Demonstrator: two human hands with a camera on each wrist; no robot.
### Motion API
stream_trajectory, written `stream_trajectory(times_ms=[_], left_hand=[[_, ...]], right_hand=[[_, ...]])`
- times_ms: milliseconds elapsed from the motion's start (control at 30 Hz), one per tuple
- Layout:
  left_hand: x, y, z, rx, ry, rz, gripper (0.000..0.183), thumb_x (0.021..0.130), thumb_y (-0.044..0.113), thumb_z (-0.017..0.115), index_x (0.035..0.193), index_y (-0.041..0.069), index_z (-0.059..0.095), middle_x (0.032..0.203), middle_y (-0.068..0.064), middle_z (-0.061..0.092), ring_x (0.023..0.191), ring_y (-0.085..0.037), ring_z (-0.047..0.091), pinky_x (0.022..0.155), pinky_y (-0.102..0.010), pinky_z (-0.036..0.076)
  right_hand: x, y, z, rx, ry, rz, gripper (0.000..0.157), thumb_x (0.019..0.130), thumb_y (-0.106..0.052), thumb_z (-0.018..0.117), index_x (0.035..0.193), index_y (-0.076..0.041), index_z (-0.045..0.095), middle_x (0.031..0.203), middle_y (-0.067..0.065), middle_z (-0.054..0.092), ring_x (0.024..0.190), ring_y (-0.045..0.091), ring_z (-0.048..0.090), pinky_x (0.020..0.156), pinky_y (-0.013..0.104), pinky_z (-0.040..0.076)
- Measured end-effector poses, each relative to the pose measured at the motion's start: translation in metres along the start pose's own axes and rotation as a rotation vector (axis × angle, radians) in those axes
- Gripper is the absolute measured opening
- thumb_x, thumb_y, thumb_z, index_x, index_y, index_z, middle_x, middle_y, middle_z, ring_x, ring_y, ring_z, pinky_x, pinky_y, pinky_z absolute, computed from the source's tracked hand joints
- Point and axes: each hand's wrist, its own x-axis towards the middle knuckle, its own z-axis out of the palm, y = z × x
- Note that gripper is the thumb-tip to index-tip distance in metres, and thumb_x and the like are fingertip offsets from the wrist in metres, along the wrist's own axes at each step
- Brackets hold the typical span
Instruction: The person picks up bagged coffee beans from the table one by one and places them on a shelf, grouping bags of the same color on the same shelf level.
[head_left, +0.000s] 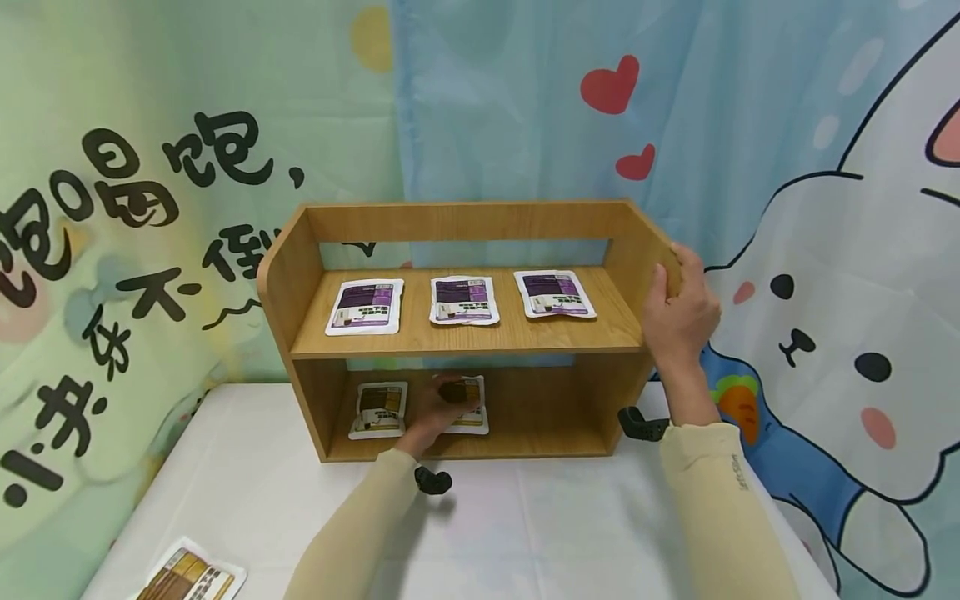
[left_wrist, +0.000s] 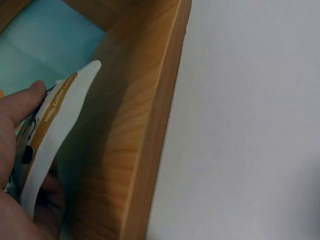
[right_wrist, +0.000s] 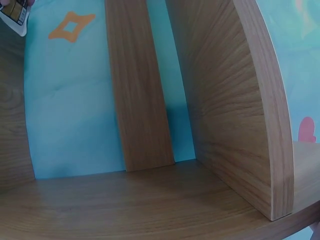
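My left hand (head_left: pixel 438 408) reaches into the lower shelf and pinches a white-edged coffee packet (head_left: pixel 474 421) with a brown label. In the left wrist view the thumb lies on the packet's (left_wrist: pixel 65 115) front and fingers curl behind it; the packet is tilted above the shelf board. Just to its left a similar brown packet (head_left: pixel 378 408) leans in the lower shelf. My right hand (head_left: pixel 681 308) grips the right side panel of the small wooden rack (head_left: pixel 472 340), thumb at the front edge, fingers over the outer side.
Three purple-labelled packets, left (head_left: pixel 365 307), middle (head_left: pixel 463 300) and right (head_left: pixel 555 293), lean in a row on the upper shelf. Another brown packet (head_left: pixel 191 575) lies on the white table (head_left: pixel 247 467) at the front left. Printed curtains (head_left: pixel 510 117) hang behind the rack.
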Motion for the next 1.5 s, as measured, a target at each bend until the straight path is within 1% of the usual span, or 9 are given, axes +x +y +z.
stream_trajectory(times_ms=[133,367,567,667,800,900,1200,1400,1500], left_hand=[[0.002,0.000,0.006,0.050,0.021,0.017,0.060,0.075,0.019,0.085,0.128,0.006,0.059,0.135,-0.012,0.052,0.124,-0.029,0.045,0.103,-0.044,0.036],[0.000,0.009,0.016,0.174,0.094,-0.002,0.061,0.072,0.017,0.086,0.125,0.006,0.060,0.127,-0.012,0.058,0.116,-0.029,0.053,0.097,-0.044,0.043],[-0.001,0.008,0.019,0.271,0.094,-0.025,0.062,0.074,0.022,0.085,0.128,0.011,0.058,0.127,-0.013,0.057,0.117,-0.031,0.052,0.098,-0.046,0.041],[-0.002,0.007,0.020,0.308,0.091,-0.019,0.060,0.076,0.025,0.083,0.128,0.012,0.058,0.133,-0.017,0.051,0.120,-0.034,0.047,0.100,-0.048,0.038],[-0.003,0.008,0.019,0.330,0.102,-0.019,0.061,0.078,0.031,0.080,0.130,0.012,0.056,0.139,-0.022,0.038,0.128,-0.041,0.033,0.103,-0.055,0.031],[-0.003,0.007,0.018,0.341,0.103,-0.037,0.064,0.080,0.035,0.078,0.134,0.012,0.054,0.140,-0.023,0.035,0.131,-0.043,0.026,0.104,-0.057,0.028],[-0.011,-0.009,0.020,0.390,0.068,-0.086,0.064,0.084,0.037,0.073,0.138,0.013,0.049,0.146,-0.025,0.023,0.133,-0.043,0.018,0.102,-0.058,0.029],[-0.006,-0.009,0.020,0.382,0.070,-0.064,0.067,0.086,0.039,0.070,0.143,0.013,0.045,0.150,-0.025,0.018,0.137,-0.044,0.013,0.104,-0.060,0.026],[-0.006,-0.008,0.020,0.351,0.082,-0.054,0.067,0.086,0.037,0.071,0.143,0.013,0.045,0.150,-0.026,0.017,0.137,-0.044,0.013,0.103,-0.061,0.025]], right_hand=[[-0.001,-0.002,-0.002,0.001,0.012,-0.002,0.032,0.099,-0.029,0.056,0.127,-0.013,0.059,0.111,0.014,0.069,0.087,0.038,0.067,0.071,0.053,0.052],[0.001,0.000,0.000,-0.013,0.014,-0.019,0.033,0.099,-0.030,0.055,0.127,-0.012,0.059,0.109,0.017,0.069,0.086,0.039,0.066,0.071,0.052,0.052],[0.003,0.001,0.001,-0.015,0.021,-0.039,0.033,0.099,-0.029,0.055,0.127,-0.011,0.059,0.108,0.018,0.069,0.084,0.040,0.066,0.069,0.053,0.052],[0.003,0.000,0.000,-0.015,0.023,-0.047,0.034,0.100,-0.029,0.055,0.126,-0.009,0.058,0.108,0.018,0.068,0.084,0.040,0.066,0.069,0.052,0.052],[0.005,-0.002,0.001,-0.009,0.032,-0.027,0.033,0.099,-0.029,0.055,0.126,-0.011,0.059,0.108,0.017,0.069,0.085,0.038,0.066,0.070,0.052,0.052],[0.005,-0.003,0.002,-0.007,0.033,-0.012,0.033,0.099,-0.030,0.054,0.126,-0.013,0.059,0.108,0.016,0.069,0.086,0.038,0.066,0.071,0.052,0.052],[-0.009,0.001,0.000,-0.026,0.007,-0.001,0.032,0.099,-0.029,0.055,0.126,-0.011,0.059,0.107,0.017,0.069,0.084,0.039,0.066,0.070,0.051,0.052],[-0.004,0.001,0.000,-0.021,0.014,-0.039,0.034,0.100,-0.029,0.054,0.127,-0.009,0.058,0.108,0.018,0.068,0.084,0.039,0.066,0.070,0.052,0.052],[-0.002,0.000,0.000,-0.028,0.005,-0.029,0.035,0.100,-0.030,0.054,0.128,-0.009,0.057,0.109,0.018,0.068,0.085,0.039,0.066,0.071,0.052,0.052]])
